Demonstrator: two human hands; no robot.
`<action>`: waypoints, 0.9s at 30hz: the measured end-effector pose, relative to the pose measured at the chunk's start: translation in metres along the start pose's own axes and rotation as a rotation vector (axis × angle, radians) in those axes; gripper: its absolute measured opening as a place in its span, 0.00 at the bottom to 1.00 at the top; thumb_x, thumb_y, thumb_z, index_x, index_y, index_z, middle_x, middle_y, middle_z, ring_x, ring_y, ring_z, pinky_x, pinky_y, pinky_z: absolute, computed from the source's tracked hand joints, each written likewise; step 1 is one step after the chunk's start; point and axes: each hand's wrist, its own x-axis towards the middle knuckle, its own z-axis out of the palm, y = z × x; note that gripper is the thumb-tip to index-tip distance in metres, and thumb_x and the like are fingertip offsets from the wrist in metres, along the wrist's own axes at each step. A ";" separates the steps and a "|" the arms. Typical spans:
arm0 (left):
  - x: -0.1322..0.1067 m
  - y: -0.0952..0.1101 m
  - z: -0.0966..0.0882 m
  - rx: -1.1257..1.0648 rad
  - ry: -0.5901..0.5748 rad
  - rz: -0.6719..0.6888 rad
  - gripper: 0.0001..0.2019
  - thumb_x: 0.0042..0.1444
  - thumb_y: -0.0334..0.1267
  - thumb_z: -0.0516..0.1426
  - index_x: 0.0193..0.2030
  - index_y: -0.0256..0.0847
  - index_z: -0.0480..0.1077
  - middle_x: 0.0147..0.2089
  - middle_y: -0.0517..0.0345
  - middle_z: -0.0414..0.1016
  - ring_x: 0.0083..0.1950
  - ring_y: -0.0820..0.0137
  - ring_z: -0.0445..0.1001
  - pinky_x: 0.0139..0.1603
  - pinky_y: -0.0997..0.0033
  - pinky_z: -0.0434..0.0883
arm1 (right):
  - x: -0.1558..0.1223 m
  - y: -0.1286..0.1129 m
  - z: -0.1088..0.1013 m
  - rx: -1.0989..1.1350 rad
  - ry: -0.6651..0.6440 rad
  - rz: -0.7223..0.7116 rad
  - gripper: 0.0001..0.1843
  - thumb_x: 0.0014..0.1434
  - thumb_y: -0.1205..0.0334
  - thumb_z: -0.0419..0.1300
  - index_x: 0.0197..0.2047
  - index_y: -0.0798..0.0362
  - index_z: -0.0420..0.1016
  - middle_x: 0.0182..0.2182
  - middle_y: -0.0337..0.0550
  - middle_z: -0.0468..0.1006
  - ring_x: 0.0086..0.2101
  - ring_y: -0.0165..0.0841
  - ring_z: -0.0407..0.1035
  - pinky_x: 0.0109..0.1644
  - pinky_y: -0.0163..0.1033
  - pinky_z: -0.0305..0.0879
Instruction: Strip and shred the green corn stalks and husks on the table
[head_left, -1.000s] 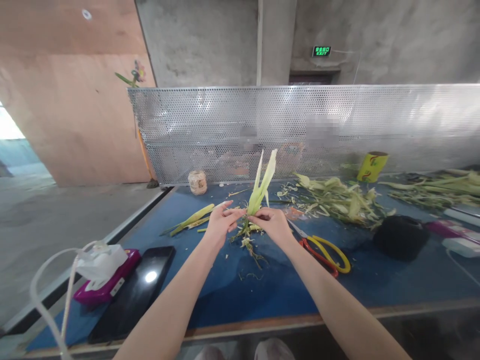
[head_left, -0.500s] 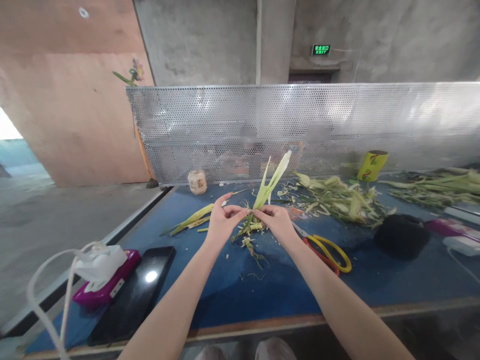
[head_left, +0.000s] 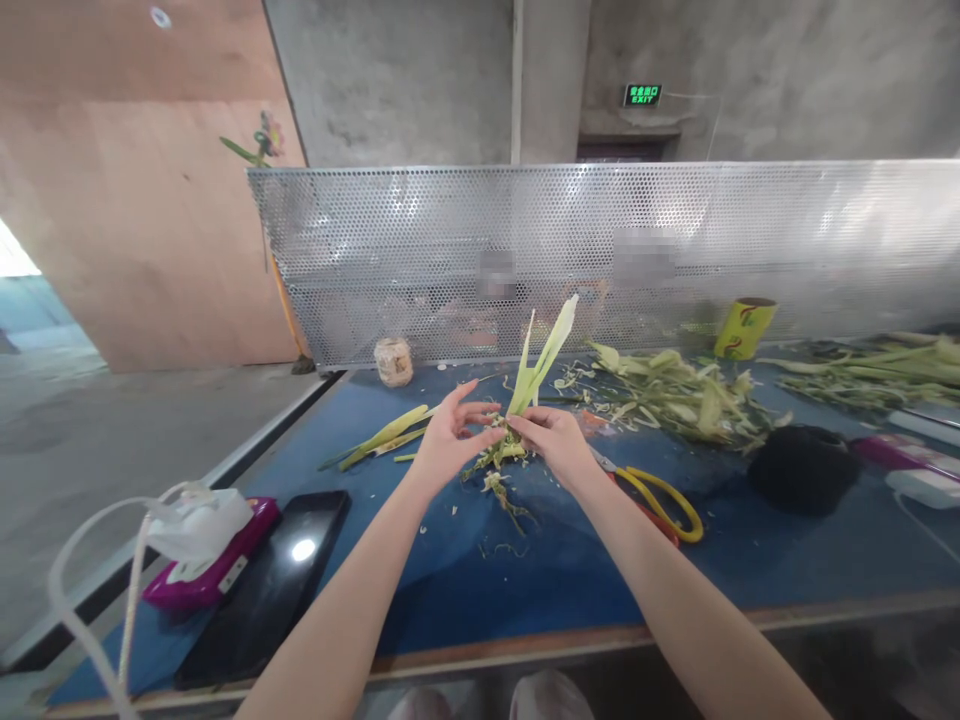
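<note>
A pale green corn husk leaf [head_left: 549,352] stands upright over the middle of the table, its split tips pointing up. My right hand [head_left: 556,438] pinches its lower end between thumb and fingers. Close by on the left is my left hand [head_left: 448,435], its fingers spread and holding nothing, with the thumb tip near the base of the husk. Shredded scraps [head_left: 501,470] lie below the hands. Scissors [head_left: 664,500] with yellow and red handles rest beside my right forearm, which hides part of them. Left of my left hand are loose husk strips [head_left: 386,435].
A husk pile [head_left: 682,395] lies right of centre, with a black yarn ball [head_left: 804,470] and a yellow roll [head_left: 745,328] near it. Twine [head_left: 394,362] stands at the back. A phone [head_left: 270,585] and purple power strip [head_left: 187,590] lie left; a perforated metal screen [head_left: 420,240] borders the table.
My left hand has let go of the husk's base and drawn slightly left, its fingers opening. My right hand still pinches the husk.
</note>
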 end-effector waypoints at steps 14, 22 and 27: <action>-0.003 -0.002 0.001 0.268 0.080 0.071 0.35 0.46 0.37 0.58 0.60 0.41 0.47 0.26 0.59 0.72 0.26 0.72 0.69 0.30 0.70 0.67 | 0.001 -0.001 -0.002 -0.122 0.039 0.016 0.17 0.39 0.50 0.62 0.18 0.56 0.65 0.13 0.31 0.56 0.16 0.21 0.47 0.21 0.32 0.41; -0.001 -0.009 0.003 0.404 0.043 0.193 0.26 0.49 0.32 0.53 0.55 0.37 0.50 0.25 0.65 0.64 0.32 0.73 0.69 0.41 0.67 0.65 | 0.002 0.002 0.000 -0.388 0.031 -0.099 0.13 0.41 0.55 0.59 0.17 0.56 0.66 0.15 0.35 0.63 0.19 0.24 0.54 0.24 0.32 0.50; 0.000 -0.009 0.003 0.248 0.020 0.034 0.19 0.47 0.33 0.55 0.45 0.36 0.53 0.20 0.69 0.62 0.31 0.73 0.69 0.37 0.70 0.64 | 0.002 0.007 0.002 -0.493 0.065 -0.158 0.12 0.41 0.57 0.58 0.16 0.55 0.65 0.15 0.36 0.63 0.18 0.25 0.55 0.23 0.32 0.50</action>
